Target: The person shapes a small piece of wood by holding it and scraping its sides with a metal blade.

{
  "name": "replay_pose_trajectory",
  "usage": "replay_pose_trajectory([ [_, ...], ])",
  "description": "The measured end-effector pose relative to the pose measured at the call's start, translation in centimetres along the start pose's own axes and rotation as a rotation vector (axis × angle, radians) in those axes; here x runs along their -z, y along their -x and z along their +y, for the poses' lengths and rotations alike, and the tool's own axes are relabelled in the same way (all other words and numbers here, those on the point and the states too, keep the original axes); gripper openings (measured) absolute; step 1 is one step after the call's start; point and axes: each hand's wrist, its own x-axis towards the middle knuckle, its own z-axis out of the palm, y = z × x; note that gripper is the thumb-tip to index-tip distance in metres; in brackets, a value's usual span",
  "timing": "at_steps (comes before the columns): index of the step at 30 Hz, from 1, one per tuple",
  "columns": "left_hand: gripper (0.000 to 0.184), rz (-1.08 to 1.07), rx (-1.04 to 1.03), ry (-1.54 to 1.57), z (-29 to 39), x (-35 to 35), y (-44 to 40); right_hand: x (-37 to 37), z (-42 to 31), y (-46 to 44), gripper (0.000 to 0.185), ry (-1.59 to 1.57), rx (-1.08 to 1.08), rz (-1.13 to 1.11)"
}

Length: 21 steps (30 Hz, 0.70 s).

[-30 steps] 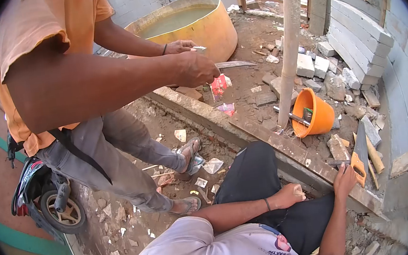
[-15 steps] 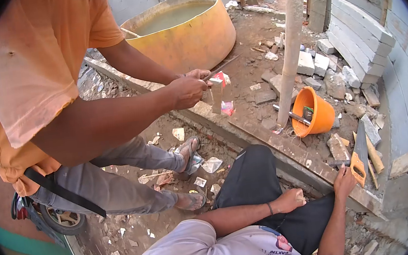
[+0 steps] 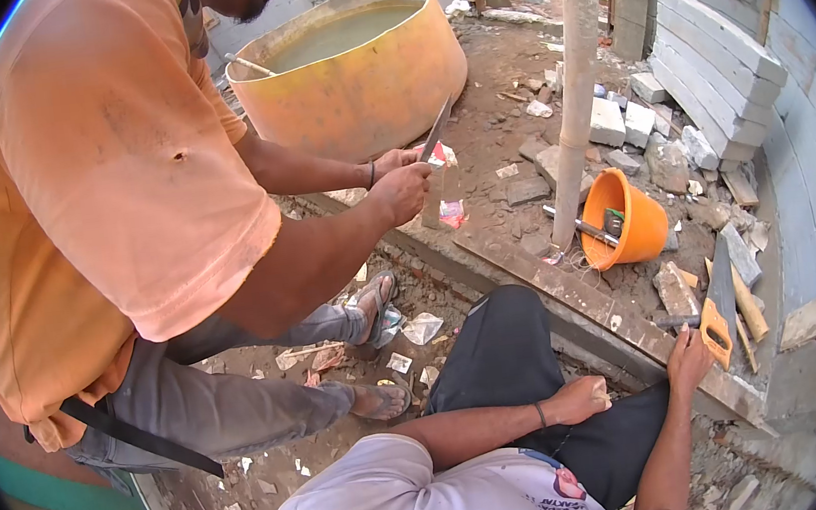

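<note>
My left hand (image 3: 582, 400) rests closed over my dark trouser leg, a small pale bit showing at its fingers; what it is I cannot make out. Over the concrete ledge, my right hand (image 3: 689, 361) is closed around a tool with a dark hammer-like head (image 3: 677, 322), its handle mostly hidden by the fingers. Right beside that hand is a handsaw (image 3: 716, 332) with an orange handle, its blade pointing away; whether they touch I cannot tell. To the left, a person in an orange shirt (image 3: 107, 178) holds a long dark blade (image 3: 438, 129) in both hands.
An orange bucket (image 3: 642, 224) holding tools lies tilted beside a bamboo pole (image 3: 579, 94). Beyond are loose bricks, stacked pale blocks (image 3: 713, 59) and a large yellow water tub (image 3: 360, 94). A low concrete ledge (image 3: 575, 306) crosses the rubble-strewn ground.
The person in orange has leaned forward and to the right, and the blade has swung up to point away. My own hands stay almost where they were.
</note>
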Motion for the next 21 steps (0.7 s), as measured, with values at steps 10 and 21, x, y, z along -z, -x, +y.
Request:
replay_pose_trajectory([
  [10,0.034,-0.065,0.037,-0.050,0.65,0.24,-0.01,0.37,-0.35,0.02,0.041,-0.017,0.011,0.010],
  [21,0.033,-0.065,0.014,-0.049,0.57,0.21,0.13,-0.33,0.18,0.03,0.041,0.010,0.016,0.029],
])
